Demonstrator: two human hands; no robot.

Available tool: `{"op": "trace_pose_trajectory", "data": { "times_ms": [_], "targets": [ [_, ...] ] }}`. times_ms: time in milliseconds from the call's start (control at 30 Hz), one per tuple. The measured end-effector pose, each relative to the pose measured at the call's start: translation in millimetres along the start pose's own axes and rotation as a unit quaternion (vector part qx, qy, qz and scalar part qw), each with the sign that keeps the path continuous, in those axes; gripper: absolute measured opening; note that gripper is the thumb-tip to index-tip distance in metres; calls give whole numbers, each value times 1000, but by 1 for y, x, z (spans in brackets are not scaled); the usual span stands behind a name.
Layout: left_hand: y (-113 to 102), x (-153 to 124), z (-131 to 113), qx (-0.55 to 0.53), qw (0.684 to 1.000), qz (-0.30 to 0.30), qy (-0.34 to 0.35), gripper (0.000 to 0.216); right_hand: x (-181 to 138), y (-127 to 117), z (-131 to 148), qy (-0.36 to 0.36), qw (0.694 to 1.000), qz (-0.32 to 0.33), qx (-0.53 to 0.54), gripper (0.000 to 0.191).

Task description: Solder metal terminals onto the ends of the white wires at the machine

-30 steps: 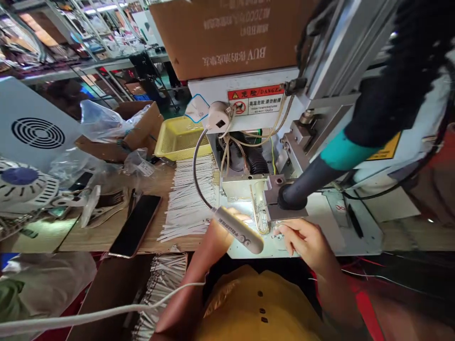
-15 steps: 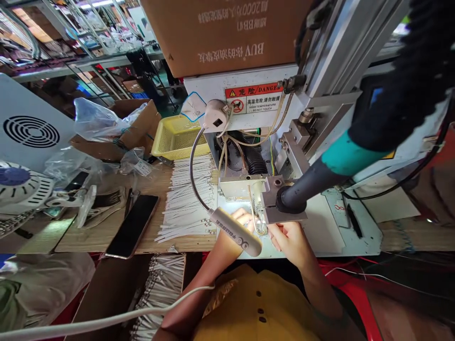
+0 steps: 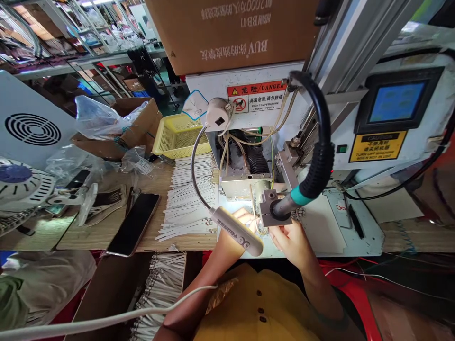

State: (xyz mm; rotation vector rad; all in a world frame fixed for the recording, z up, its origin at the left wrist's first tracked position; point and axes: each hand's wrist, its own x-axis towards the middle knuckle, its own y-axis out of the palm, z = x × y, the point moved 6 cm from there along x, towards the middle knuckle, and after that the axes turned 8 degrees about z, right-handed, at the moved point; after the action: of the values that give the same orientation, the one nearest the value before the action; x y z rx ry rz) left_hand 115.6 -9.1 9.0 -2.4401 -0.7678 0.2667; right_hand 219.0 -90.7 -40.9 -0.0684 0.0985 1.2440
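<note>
My left hand [image 3: 239, 229] is under the machine head, partly covered by a small lamp [image 3: 239, 234]. Its fingers bend in toward the work spot, and what they hold is too small to make out. Across from it, my right hand [image 3: 291, 240] is closed in a pinch with its fingertips below the metal clamp block [image 3: 273, 220]; the thing in them is hidden. A soldering iron handle with a teal collar [image 3: 299, 194] runs up from that block into a black hose [image 3: 324, 118]. Small metal parts [image 3: 298, 213] lie just behind my right hand.
White strips [image 3: 188, 199] lie in rows left of the machine, with more in a box [image 3: 159, 289] below. A phone [image 3: 133, 225], a yellow basket [image 3: 177, 137] and a fan [image 3: 24, 189] stand left. A touchscreen [image 3: 398, 102] and black tweezers [image 3: 355, 222] are right.
The iron handle, its clamp block and hose have moved down and away from me, uncovering the touchscreen and caution label. Both hands stay nearly in place.
</note>
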Motion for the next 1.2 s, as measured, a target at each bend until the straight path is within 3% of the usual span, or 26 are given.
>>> {"op": "trace_pose_trajectory", "data": {
  "times_ms": [333, 433, 500, 567, 633, 700, 733, 800, 867, 1000, 1133, 1200],
  "targets": [
    [3, 0, 0, 30, 1000, -7, 5, 34, -2, 1, -1, 5, 1000, -1, -15, 33],
    [5, -3, 4, 56, 998, 7, 27, 35, -8, 2, 13, -41, 994, -27, -100, 30],
    [-3, -10, 10, 83, 996, 5, 45, 34, -16, -2, 29, -110, 969, -52, -213, 22],
    [-25, -23, 21, 119, 991, -40, 51, 30, -26, -12, 39, -163, 928, -78, -326, 15],
    [-57, -40, 35, 174, 975, -129, 44, 24, -32, -37, 40, -168, 886, -136, -409, 15],
    [-85, -56, 51, 237, 950, -203, 11, 22, -36, -70, 35, -140, 831, -252, -476, 20],
    [-94, -63, 59, 259, 939, -225, -5, 22, -35, -80, 32, -146, 810, -266, -503, 24],
    [-103, -73, 72, 276, 932, -232, -25, 21, -28, -89, 23, -161, 778, -262, -547, 27],
    [-101, -77, 82, 262, 945, -195, -28, 18, -23, -88, 18, -185, 757, -244, -578, 27],
    [-91, -72, 87, 217, 969, -118, -23, 15, -22, -78, 17, -227, 741, -230, -589, 24],
    [-97, -55, 82, 248, 953, -174, -22, 15, -27, -75, 22, -210, 753, -257, -569, 25],
    [-99, -44, 83, 290, 940, -174, -40, 14, -31, -76, 27, -187, 765, -291, -543, 26]
  ]
}}
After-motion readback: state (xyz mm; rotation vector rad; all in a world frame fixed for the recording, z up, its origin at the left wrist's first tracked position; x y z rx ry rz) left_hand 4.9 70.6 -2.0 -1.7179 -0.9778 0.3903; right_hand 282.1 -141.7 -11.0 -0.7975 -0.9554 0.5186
